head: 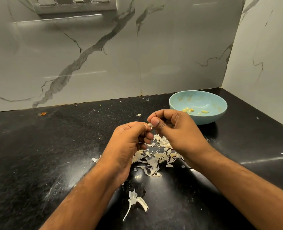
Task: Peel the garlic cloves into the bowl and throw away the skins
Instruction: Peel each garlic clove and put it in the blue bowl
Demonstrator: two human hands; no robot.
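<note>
Both hands up just in front of the blue bowl [218, 103], left hand [129, 138] and right hand [175, 128] pinching one garlic clove [150, 125] between fingertips, fingers curled tight on it. Few peeled cloves [188, 110] sitting in the bowl. Skins [155, 156] scattered on the black counter [38, 146] nearer than the bowl, under the hands.

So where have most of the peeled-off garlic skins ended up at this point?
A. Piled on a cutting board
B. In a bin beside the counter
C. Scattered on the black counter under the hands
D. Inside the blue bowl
C: the papery garlic skins lie strewn on the black counter beneath both hands, while the blue bowl holds only a few peeled cloves.
</note>
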